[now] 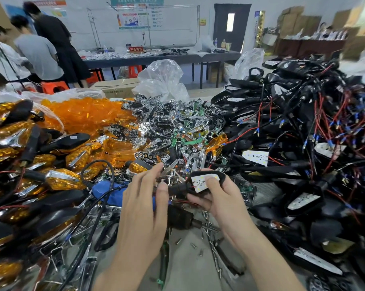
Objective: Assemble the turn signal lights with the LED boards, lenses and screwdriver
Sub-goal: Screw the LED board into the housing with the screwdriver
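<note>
Right hand point(223, 198): grip closed round a black turn signal housing point(178, 189). The fingers are curled under the shell and the thumb is pressed flat on the white LED board point(200, 181) seated in its open face. The housing is held above the tabletop point(188, 267), at mid-frame, with its stem pointed toward the left hand point(146, 202).

Left hand: grip mostly open, the fingers nearly straight and directed away from the body, the thumb tip touching the stem end. Whether the stem is actually pinched cannot be told.

Directly beneath both hands 1 electric screwdriver point(179, 216) is laid on the tabletop, black nose and bit turned right, blue body partly hidden behind the left hand. Loose screws point(193, 245) are scattered just in front of it.

Left of the hands, finished lights with amber lenses point(62, 181) are piled with their black leads. Behind these a heap of loose amber lenses point(83, 114) is seen, and beside it, at centre, a heap of chrome reflectors point(167, 120). The right side is filled by a tangled stack of black housings with LED boards and red and black wires point(303, 133).

Further back a clear plastic bag point(162, 80) is noted. 3 people point(38, 53) are bent over work at far left, near a long table point(156, 59).
</note>
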`<state>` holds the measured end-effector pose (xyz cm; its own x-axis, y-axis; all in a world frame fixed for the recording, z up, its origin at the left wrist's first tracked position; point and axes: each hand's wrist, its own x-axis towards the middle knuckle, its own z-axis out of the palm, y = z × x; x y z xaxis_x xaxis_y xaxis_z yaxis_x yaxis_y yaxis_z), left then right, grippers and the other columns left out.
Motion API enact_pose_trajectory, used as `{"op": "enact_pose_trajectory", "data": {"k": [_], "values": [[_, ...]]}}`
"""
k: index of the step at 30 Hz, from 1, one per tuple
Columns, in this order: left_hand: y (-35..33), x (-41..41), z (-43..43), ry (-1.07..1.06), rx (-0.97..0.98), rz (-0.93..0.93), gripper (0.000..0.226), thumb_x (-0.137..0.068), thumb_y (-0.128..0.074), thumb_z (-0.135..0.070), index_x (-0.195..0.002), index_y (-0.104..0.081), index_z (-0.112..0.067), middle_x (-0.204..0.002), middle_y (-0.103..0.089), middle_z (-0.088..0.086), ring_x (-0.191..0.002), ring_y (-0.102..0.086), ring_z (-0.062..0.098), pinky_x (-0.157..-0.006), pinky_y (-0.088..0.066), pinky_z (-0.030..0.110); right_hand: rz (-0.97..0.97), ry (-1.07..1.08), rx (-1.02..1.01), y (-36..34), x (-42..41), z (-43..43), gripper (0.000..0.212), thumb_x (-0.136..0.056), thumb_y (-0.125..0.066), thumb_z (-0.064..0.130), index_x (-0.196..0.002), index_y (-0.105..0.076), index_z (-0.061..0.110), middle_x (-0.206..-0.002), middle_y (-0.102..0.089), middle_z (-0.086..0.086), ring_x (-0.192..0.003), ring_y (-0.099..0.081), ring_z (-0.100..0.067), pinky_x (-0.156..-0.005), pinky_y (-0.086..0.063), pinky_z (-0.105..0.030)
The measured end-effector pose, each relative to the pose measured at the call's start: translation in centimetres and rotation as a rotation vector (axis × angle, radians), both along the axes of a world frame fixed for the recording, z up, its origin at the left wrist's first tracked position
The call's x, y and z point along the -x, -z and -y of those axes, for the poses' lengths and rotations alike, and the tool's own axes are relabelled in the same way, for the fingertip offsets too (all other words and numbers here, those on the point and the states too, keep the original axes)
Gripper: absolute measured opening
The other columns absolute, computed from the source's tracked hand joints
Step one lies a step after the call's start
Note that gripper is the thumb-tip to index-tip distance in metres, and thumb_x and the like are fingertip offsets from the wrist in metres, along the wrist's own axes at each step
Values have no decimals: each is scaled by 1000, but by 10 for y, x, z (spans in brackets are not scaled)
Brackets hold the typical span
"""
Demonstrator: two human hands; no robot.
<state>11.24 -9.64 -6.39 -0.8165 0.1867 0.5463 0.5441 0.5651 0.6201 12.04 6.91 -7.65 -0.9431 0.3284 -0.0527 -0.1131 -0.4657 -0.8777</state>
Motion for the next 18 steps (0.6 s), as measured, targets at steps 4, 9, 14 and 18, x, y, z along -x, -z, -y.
{"op": "enact_pose_trajectory", "data": {"k": [4, 9, 14, 18], "values": [[-11, 22, -3, -10, 10, 51, 36, -101, -41, -41, -138, -39, -42, -112, -48, -26, -106, -51, -5, -78, -43, 17, 9, -40, 15, 2, 1, -2, 19, -107, -44, 6, -111, -62, 3, -96, -79, -6, -89, -78, -24, -68, -62, -28], [-29, 62, -8, -15, 414, 234, 35, -102, -49, -27, -137, -50, -29, -119, -55, -6, -99, -58, 13, -88, -52, 38, 16, -52, 1, 5, 3, -3, 19, -108, -44, 7, -108, -63, 6, -94, -79, -3, -88, -78, -22, -68, -62, -29], [-35, 83, -16, 26, 782, 266, 38, -102, -50, -29, -140, -49, -29, -132, -55, 1, -125, -48, 23, -98, -49, 44, 32, -58, -22, 8, 3, -3, 18, -108, -46, 9, -110, -64, 8, -94, -80, -2, -87, -78, -22, -68, -62, -28], [-35, 87, -20, -31, 947, 275, 30, -101, -51, -33, -131, -55, -26, -122, -58, 9, -115, -54, 30, -88, -52, 44, 41, -52, -39, 9, 4, -4, 19, -108, -45, 9, -109, -63, 8, -92, -79, -2, -86, -78, -22, -67, -62, -28]]}}
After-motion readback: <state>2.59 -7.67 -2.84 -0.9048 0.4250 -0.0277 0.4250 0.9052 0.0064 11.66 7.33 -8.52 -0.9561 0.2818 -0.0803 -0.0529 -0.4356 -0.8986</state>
